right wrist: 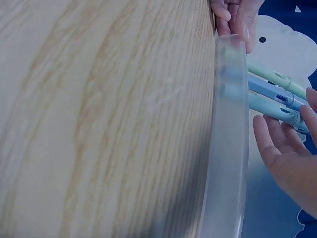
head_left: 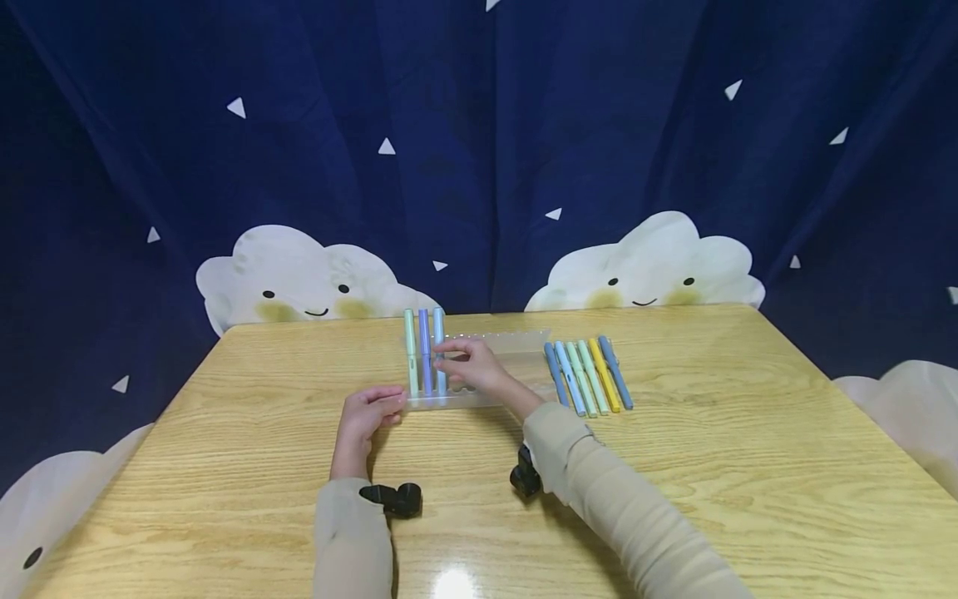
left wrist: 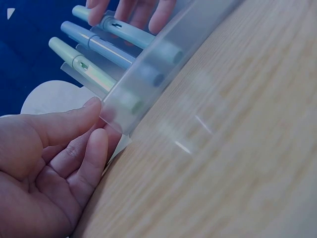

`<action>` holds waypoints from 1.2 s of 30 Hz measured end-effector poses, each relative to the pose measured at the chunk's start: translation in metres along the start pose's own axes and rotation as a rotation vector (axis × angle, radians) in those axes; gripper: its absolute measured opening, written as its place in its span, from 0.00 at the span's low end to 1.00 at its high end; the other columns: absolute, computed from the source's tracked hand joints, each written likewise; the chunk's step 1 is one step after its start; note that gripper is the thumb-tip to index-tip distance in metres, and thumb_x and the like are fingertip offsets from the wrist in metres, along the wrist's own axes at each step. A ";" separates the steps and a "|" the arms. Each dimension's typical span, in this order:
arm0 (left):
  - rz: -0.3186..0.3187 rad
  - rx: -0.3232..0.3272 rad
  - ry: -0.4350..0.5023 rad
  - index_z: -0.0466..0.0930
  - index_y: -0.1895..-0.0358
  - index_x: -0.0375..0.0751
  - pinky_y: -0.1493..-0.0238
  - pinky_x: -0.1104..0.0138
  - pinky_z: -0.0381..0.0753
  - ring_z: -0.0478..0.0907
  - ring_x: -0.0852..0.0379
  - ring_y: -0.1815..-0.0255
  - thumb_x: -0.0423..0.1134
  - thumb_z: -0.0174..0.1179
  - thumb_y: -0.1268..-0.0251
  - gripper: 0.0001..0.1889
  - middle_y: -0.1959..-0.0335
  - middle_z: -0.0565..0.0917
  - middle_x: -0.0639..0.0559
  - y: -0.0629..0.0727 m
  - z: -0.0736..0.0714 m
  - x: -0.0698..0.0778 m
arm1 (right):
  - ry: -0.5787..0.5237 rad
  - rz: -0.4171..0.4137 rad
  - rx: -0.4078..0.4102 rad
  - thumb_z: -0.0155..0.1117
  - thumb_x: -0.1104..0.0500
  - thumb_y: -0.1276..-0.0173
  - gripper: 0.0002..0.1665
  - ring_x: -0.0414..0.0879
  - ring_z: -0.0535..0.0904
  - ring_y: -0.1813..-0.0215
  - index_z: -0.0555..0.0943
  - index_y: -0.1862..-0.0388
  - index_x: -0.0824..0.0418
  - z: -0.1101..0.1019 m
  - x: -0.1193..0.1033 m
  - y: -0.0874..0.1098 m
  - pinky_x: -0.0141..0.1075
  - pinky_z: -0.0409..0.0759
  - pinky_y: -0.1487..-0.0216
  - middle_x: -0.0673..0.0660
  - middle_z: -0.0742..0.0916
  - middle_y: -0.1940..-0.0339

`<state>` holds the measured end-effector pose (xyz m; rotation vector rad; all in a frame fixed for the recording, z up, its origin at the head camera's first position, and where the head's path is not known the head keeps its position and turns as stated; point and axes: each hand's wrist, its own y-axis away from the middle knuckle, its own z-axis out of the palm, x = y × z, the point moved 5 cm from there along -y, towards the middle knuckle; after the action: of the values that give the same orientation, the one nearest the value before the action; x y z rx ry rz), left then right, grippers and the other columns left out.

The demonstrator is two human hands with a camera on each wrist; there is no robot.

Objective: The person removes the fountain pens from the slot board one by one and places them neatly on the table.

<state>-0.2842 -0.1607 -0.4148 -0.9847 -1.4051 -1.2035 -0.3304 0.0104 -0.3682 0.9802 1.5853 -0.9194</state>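
A frosted, see-through pen tray (head_left: 479, 400) lies on the table with a green pen (head_left: 411, 353), a violet-blue pen (head_left: 425, 353) and a light blue pen (head_left: 438, 329) side by side at its left end. Thumb and fingers of my left hand (head_left: 367, 416) pinch the tray's near left corner, seen closely in the left wrist view. My right hand (head_left: 479, 366) is over the light blue pen, its fingers spread and fingertips right at the barrel. The pens' lower ends show blurred through the tray's front wall (left wrist: 163, 64).
Right of the tray, several pens lie in a row on the wooden table (head_left: 711, 466), among them a yellow pen (head_left: 604, 374) and a dark blue pen (head_left: 617, 374). Behind the table hangs a dark blue curtain (head_left: 479, 166) with clouds.
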 end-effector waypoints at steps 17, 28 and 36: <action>0.003 0.007 0.009 0.75 0.56 0.21 0.76 0.75 0.77 0.75 0.63 0.77 0.26 0.60 0.46 0.14 0.73 0.81 0.50 0.001 -0.001 -0.001 | -0.016 -0.061 0.033 0.60 0.71 0.42 0.18 0.50 0.79 0.61 0.75 0.51 0.72 0.002 -0.002 0.000 0.43 0.80 0.62 0.65 0.79 0.53; 0.006 0.012 0.003 0.75 0.55 0.21 0.76 0.75 0.77 0.76 0.63 0.77 0.26 0.59 0.46 0.15 0.73 0.81 0.50 0.001 -0.001 0.001 | -0.058 -0.152 0.066 0.59 0.73 0.42 0.17 0.49 0.77 0.59 0.74 0.52 0.74 0.000 -0.011 0.001 0.45 0.79 0.58 0.67 0.79 0.55; 0.009 0.003 -0.014 0.75 0.55 0.21 0.75 0.75 0.78 0.76 0.63 0.75 0.25 0.58 0.45 0.14 0.73 0.81 0.51 0.001 0.000 0.000 | -0.043 -0.155 0.116 0.61 0.73 0.44 0.17 0.51 0.77 0.56 0.76 0.54 0.72 -0.004 -0.013 0.001 0.33 0.79 0.62 0.64 0.80 0.54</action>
<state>-0.2837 -0.1606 -0.4148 -0.9987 -1.4114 -1.1893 -0.3285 0.0124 -0.3544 0.9207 1.6025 -1.1427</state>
